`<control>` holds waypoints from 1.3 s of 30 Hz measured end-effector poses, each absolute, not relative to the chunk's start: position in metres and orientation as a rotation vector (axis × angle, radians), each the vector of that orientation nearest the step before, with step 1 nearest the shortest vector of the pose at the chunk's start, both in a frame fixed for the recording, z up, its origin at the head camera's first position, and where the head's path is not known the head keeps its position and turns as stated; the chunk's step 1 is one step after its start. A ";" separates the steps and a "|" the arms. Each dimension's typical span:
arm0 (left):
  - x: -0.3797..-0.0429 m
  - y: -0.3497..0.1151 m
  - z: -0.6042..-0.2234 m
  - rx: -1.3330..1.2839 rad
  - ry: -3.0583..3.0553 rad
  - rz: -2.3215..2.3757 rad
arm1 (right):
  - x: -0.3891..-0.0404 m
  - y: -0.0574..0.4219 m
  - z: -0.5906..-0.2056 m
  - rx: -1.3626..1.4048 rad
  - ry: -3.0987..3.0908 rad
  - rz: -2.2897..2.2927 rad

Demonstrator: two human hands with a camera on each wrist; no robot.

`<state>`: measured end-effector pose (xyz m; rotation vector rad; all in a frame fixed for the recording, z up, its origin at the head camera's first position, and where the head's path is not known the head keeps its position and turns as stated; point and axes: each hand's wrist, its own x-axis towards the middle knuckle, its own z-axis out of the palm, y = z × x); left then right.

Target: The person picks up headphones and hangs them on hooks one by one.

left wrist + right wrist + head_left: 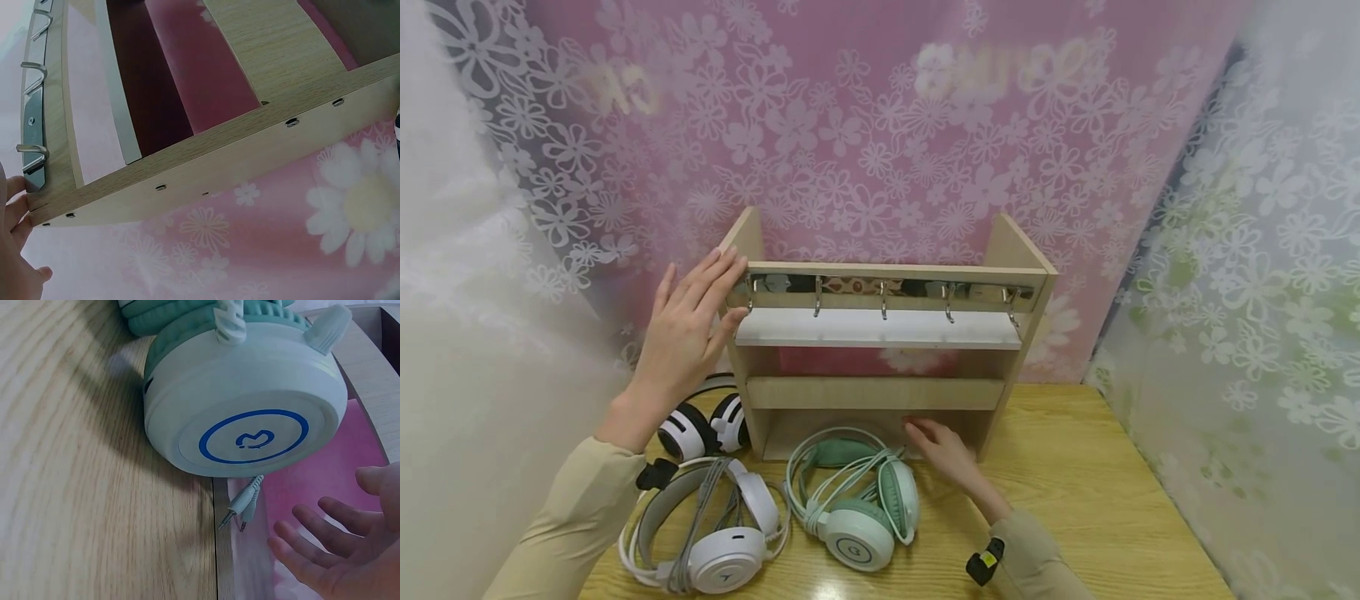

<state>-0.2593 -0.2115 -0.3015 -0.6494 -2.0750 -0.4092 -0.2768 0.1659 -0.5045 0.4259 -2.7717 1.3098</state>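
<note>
A small wooden shelf rack point(880, 393) stands on the table, with a metal hook strip point(850, 286) along its upper front. My left hand point(681, 342) rests with extended fingers on the rack's upper left corner; in the left wrist view its fingertips touch beside the hook strip's end. My right hand point(947, 454) is in front of the rack's lowest opening, fingers loosely spread and holding nothing. Just left of it lie mint-green and white headphones point(859, 533), their cable bundled across them. In the right wrist view two audio plugs point(240, 509) stick out below an ear cup point(244, 406).
White headphones point(726, 558) with a grey cable lie at the front left. Black and white headphones point(685, 429) sit behind my left forearm, beside the rack. Flowered pink cloth point(880, 142) hangs behind, and pale sheeting point(1262, 333) borders the wood-grain table point(1075, 492).
</note>
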 end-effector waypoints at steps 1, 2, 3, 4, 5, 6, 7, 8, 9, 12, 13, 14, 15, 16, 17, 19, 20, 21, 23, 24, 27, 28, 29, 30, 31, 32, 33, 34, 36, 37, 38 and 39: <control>-0.259 -0.212 -0.301 -0.651 -2.074 -0.411 | -0.278 0.165 -0.505 0.424 -2.776 1.303; -0.259 -0.212 -0.300 -0.653 -2.074 -0.412 | -0.280 0.164 -0.505 0.417 -2.782 1.315; -0.259 -0.212 -0.300 -0.655 -2.073 -0.414 | -0.281 0.164 -0.505 0.429 -2.780 1.310; -0.259 -0.212 -0.300 -0.657 -2.072 -0.416 | -0.283 0.163 -0.505 0.433 -2.781 1.317; -0.259 -0.212 -0.299 -0.659 -2.073 -0.416 | -0.284 0.162 -0.505 0.439 -2.779 1.320; -0.259 -0.212 -0.299 -0.660 -2.072 -0.415 | -0.285 0.161 -0.505 0.440 -2.778 1.333; -0.258 -0.211 -0.299 -0.660 -2.071 -0.414 | -0.286 0.161 -0.506 0.460 -2.770 1.329; -0.258 -0.212 -0.298 -0.659 -2.070 -0.413 | -0.287 0.160 -0.506 0.476 -2.762 1.333; -0.258 -0.212 -0.298 -0.658 -2.069 -0.413 | -0.288 0.159 -0.506 0.491 -2.755 1.334; -0.258 -0.212 -0.298 -0.651 -2.062 -0.415 | -0.291 0.156 -0.507 0.539 -2.741 1.322; -0.258 -0.212 -0.297 -0.648 -2.059 -0.417 | -0.292 0.155 -0.506 0.554 -2.738 1.316; -0.258 -0.212 -0.297 -0.646 -2.057 -0.420 | -0.293 0.154 -0.506 0.564 -2.734 1.312; -0.258 -0.212 -0.296 -0.645 -2.054 -0.422 | -0.294 0.153 -0.506 0.577 -2.735 1.306; -0.258 -0.212 -0.296 -0.644 -2.052 -0.423 | -0.296 0.151 -0.506 0.585 -2.734 1.290; -0.258 -0.212 -0.296 -0.643 -2.050 -0.421 | -0.297 0.150 -0.505 0.591 -2.735 1.284; -0.257 -0.212 -0.295 -0.642 -2.046 -0.421 | -0.299 0.147 -0.504 0.602 -2.740 1.288; -0.257 -0.211 -0.294 -0.641 -2.044 -0.418 | -0.300 0.146 -0.504 0.605 -2.745 1.285; -0.257 -0.211 -0.294 -0.641 -2.042 -0.419 | -0.300 0.144 -0.503 0.604 -2.756 1.285; -0.256 -0.211 -0.293 -0.639 -2.039 -0.417 | -0.301 0.141 -0.502 0.607 -2.774 1.295; -0.256 -0.210 -0.293 -0.639 -2.038 -0.420 | -0.302 0.140 -0.501 0.608 -2.784 1.298; -0.256 -0.210 -0.293 -0.638 -2.038 -0.423 | -0.303 0.136 -0.501 0.588 -2.825 1.312; -0.256 -0.210 -0.292 -0.636 -2.039 -0.423 | -0.303 0.135 -0.501 0.581 -2.836 1.315; -0.257 -0.210 -0.292 -0.635 -2.039 -0.423 | -0.304 0.134 -0.501 0.568 -2.850 1.322; -0.257 -0.210 -0.293 -0.633 -2.040 -0.423 | -0.304 0.134 -0.502 0.564 -2.855 1.319; -0.257 -0.210 -0.293 -0.630 -2.042 -0.423 | -0.305 0.133 -0.503 0.553 -2.866 1.317; -0.257 -0.210 -0.293 -0.627 -2.043 -0.423 | -0.306 0.133 -0.503 0.548 -2.876 1.316; -0.257 -0.210 -0.293 -0.625 -2.044 -0.423 | -0.307 0.133 -0.504 0.557 -2.880 1.316; -0.257 -0.210 -0.293 -0.622 -2.046 -0.424 | -0.307 0.133 -0.505 0.558 -2.886 1.315; -0.257 -0.210 -0.294 -0.618 -2.050 -0.425 | -0.309 0.132 -0.507 0.562 -2.906 1.315; -0.258 -0.210 -0.294 -0.617 -2.052 -0.426 | -0.310 0.132 -0.508 0.565 -2.917 1.307; -0.258 -0.210 -0.294 -0.615 -2.054 -0.427 | -0.310 0.132 -0.509 0.570 -2.923 1.299; -0.258 -0.211 -0.294 -0.614 -2.056 -0.428 | -0.311 0.131 -0.510 0.580 -2.927 1.297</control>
